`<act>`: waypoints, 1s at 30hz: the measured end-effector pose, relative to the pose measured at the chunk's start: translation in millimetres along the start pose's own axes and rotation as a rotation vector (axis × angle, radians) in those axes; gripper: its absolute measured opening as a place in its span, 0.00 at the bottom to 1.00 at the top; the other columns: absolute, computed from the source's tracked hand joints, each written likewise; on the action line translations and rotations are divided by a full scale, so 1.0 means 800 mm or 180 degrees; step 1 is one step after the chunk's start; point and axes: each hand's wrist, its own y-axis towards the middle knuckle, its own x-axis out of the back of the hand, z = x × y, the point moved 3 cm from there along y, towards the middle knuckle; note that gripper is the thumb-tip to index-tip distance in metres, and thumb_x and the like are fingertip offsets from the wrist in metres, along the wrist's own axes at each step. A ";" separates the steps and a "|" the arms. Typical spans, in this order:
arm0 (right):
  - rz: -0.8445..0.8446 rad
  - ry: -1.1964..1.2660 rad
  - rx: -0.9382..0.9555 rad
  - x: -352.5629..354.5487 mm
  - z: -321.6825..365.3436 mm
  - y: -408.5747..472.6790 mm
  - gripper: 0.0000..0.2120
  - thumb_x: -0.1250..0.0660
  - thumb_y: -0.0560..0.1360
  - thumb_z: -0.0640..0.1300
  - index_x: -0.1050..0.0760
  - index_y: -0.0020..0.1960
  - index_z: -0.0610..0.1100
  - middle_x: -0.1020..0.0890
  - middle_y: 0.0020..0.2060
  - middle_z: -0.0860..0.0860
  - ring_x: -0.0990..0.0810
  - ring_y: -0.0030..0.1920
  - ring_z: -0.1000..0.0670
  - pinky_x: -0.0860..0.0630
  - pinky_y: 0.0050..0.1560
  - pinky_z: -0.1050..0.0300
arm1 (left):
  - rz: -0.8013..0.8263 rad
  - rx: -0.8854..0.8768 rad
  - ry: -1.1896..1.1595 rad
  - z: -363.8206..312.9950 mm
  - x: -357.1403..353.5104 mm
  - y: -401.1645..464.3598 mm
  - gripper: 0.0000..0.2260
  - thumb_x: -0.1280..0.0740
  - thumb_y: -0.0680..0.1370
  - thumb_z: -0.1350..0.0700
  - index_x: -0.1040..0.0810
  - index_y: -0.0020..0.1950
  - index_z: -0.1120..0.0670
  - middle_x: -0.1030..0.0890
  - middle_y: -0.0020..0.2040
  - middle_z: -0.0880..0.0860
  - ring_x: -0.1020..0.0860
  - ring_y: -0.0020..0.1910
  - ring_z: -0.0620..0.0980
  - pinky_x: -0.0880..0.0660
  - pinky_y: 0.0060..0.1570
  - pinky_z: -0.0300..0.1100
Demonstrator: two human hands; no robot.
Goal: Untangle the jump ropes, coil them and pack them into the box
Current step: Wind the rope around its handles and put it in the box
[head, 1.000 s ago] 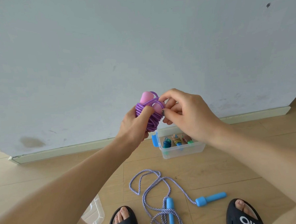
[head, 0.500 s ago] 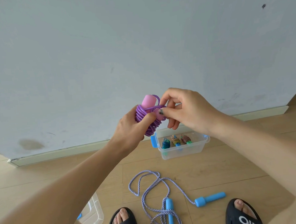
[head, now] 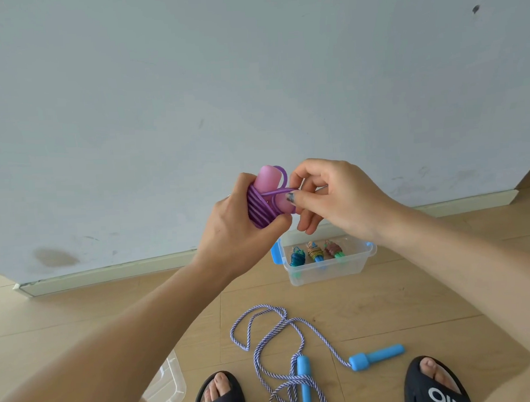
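Note:
My left hand point(head: 237, 230) grips a purple jump rope point(head: 262, 205) coiled around its pink handles, held up in front of the wall. My right hand point(head: 334, 197) pinches the rope's loose purple end beside the coil. On the floor below stands a clear plastic box point(head: 325, 270) with blue latches, holding three coiled ropes. A blue-and-white twisted rope with blue handles point(head: 296, 346) lies loose and tangled between my feet.
A clear plastic lid point(head: 169, 387) lies on the wooden floor at lower left. My two feet in black slippers point(head: 220, 400) stand at the bottom edge. The grey wall and its skirting board run just behind the box.
My right hand has pulled the purple rope end a little to the right, away from the coil. The coil stays in my left hand.

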 end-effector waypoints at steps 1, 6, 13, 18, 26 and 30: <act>0.0026 -0.0092 0.0019 0.002 0.001 0.000 0.02 0.32 0.77 0.37 0.24 0.47 0.42 0.18 0.32 0.46 0.16 0.30 0.46 0.20 0.33 0.56 | 0.0015 -0.0004 -0.0036 0.001 0.000 0.001 0.16 0.28 0.71 0.45 0.30 0.52 0.45 0.20 0.38 0.47 0.20 0.36 0.47 0.22 0.38 0.48; -0.0153 -0.0600 0.0254 0.008 0.008 0.006 0.06 0.30 0.77 0.49 0.22 0.42 0.50 0.21 0.38 0.52 0.22 0.37 0.50 0.26 0.40 0.59 | 0.0015 -0.0018 -0.0073 0.004 0.004 0.010 0.16 0.28 0.69 0.43 0.29 0.50 0.47 0.18 0.38 0.51 0.18 0.37 0.55 0.21 0.37 0.55; 0.0292 0.0066 -0.0106 0.010 0.009 0.015 0.03 0.30 0.77 0.41 0.19 0.46 0.43 0.20 0.32 0.57 0.24 0.33 0.55 0.27 0.37 0.59 | 0.0061 -0.0471 0.0571 0.000 0.014 0.010 0.16 0.28 0.71 0.44 0.30 0.50 0.48 0.22 0.35 0.47 0.23 0.34 0.47 0.28 0.32 0.40; 0.0288 0.0145 -0.0234 0.009 0.009 0.015 0.08 0.30 0.78 0.46 0.17 0.46 0.42 0.18 0.32 0.48 0.20 0.35 0.50 0.23 0.41 0.55 | 0.0076 -0.0580 0.0620 0.003 0.016 0.010 0.16 0.28 0.70 0.46 0.31 0.49 0.48 0.24 0.33 0.47 0.25 0.33 0.48 0.31 0.30 0.36; 0.0299 0.0038 -0.0308 0.002 0.009 0.008 0.05 0.31 0.78 0.42 0.15 0.47 0.43 0.17 0.33 0.49 0.20 0.34 0.55 0.23 0.38 0.64 | 0.0093 -0.0872 0.0983 0.005 0.024 0.014 0.19 0.30 0.70 0.40 0.31 0.53 0.49 0.25 0.35 0.45 0.25 0.32 0.47 0.30 0.31 0.39; 0.0508 -0.0037 -0.0499 -0.003 0.008 0.003 0.07 0.32 0.78 0.41 0.17 0.46 0.39 0.21 0.28 0.56 0.25 0.31 0.58 0.26 0.35 0.65 | 0.0131 -0.1117 0.1158 0.004 0.024 0.013 0.20 0.32 0.70 0.39 0.30 0.54 0.49 0.24 0.36 0.45 0.25 0.33 0.50 0.27 0.32 0.46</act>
